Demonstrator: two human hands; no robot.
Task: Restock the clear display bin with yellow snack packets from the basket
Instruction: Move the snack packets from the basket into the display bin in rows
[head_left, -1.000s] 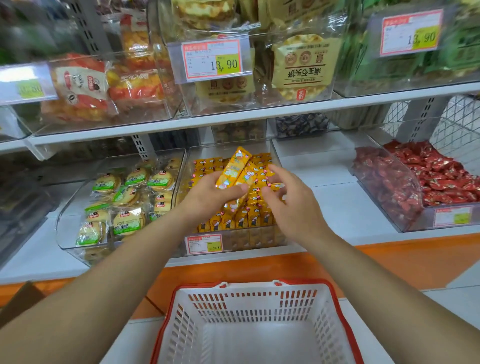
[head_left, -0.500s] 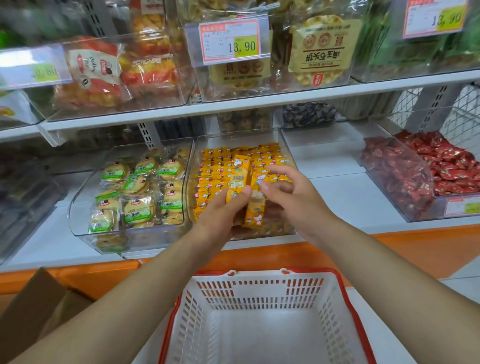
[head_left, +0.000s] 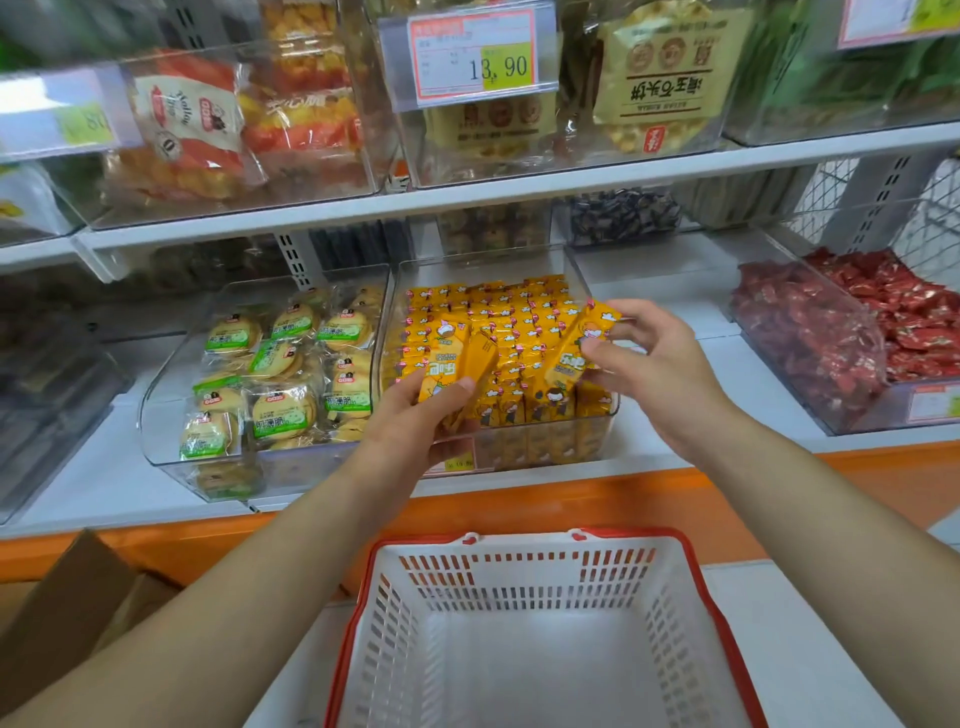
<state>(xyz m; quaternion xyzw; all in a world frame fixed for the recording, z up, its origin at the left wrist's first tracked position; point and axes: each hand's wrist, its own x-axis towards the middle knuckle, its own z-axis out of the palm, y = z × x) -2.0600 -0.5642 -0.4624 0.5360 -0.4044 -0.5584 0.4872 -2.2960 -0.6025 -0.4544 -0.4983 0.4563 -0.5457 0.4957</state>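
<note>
Upper-shelf price tag (head_left: 470, 54): "13.90"

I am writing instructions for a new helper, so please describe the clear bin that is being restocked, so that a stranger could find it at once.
Find the lower white shelf, above the red-rimmed basket. The clear display bin stands right of the bin of round green-labelled biscuits and left of the bin of red sweets. Only it holds tight rows of yellow snack packets.

The right grip (head_left: 660, 379) has pulled one yellow packet (head_left: 574, 348) away from the left grip (head_left: 415, 426), toward the clear bin's (head_left: 540, 449) right side.
</note>
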